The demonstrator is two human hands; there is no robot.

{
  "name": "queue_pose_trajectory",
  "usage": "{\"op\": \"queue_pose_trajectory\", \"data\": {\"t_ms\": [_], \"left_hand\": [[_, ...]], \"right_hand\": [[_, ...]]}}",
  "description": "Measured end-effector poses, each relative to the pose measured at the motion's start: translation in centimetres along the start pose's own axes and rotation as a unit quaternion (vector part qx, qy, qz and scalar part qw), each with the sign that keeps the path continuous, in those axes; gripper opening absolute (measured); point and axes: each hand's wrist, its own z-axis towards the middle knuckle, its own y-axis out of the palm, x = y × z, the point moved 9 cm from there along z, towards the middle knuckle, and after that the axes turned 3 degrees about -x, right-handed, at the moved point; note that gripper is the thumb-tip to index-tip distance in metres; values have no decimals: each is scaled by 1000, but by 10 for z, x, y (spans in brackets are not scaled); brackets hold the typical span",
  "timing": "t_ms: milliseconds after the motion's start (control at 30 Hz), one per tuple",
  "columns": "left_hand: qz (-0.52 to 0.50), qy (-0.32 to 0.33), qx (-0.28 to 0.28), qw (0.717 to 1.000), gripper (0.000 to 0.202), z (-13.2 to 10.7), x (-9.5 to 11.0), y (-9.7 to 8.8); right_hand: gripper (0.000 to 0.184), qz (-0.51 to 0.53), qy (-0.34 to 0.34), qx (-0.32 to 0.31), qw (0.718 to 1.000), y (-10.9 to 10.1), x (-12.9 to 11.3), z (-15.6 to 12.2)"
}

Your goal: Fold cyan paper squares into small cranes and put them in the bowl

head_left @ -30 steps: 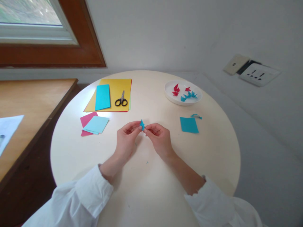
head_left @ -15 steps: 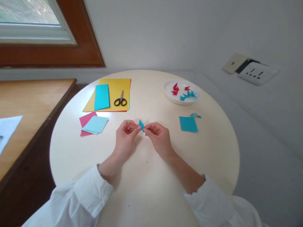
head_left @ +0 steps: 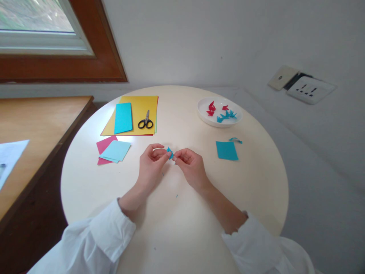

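Between my fingertips, above the middle of the round table, is a small folded blue paper piece (head_left: 169, 151) with a pointed tip. My left hand (head_left: 152, 163) pinches it from the left between thumb and fingers. From the right, my right hand (head_left: 192, 166) pinches its other side. The fingertips cover part of the paper, so its whole shape is hidden. Off to the right lie a blue paper square (head_left: 227, 150) and a thin curled blue strip (head_left: 235, 140).
A white dish (head_left: 203, 119) at the back right holds small red and blue folded paper pieces. Scissors (head_left: 146, 121) and a blue paper pad (head_left: 123, 118) lie on yellow sheets (head_left: 139, 102). Pale blue squares (head_left: 116, 150) overlap pink paper (head_left: 106, 144) on the left.
My left fingers have lifted and loosened slightly behind the thumb, and the blue paper piece has tilted a little. My right hand stays nearly still.
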Motion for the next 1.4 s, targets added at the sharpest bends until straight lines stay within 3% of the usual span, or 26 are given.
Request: {"op": "queue_pose_trajectory", "data": {"t_ms": [267, 500, 733, 1000, 1400], "left_hand": [[-4, -46, -77, 996, 23, 0, -11, 14], [74, 23, -52, 996, 16, 1, 0, 10], [132, 91, -41, 986, 9, -3, 14, 11], [220, 174, -36, 959, 8, -8, 22, 10], [320, 253, -44, 912, 8, -16, 36, 18]], "right_hand": [[9, 13, 1, 7, 1000, -7, -2, 4], [6, -84, -43, 25, 995, -6, -10, -2], [10, -89, -55, 2, 995, -3, -8, -3], [4, -177, -161, 27, 970, -3, -39, -12], [6, -134, -144, 20, 980, -3, -34, -11]]}}
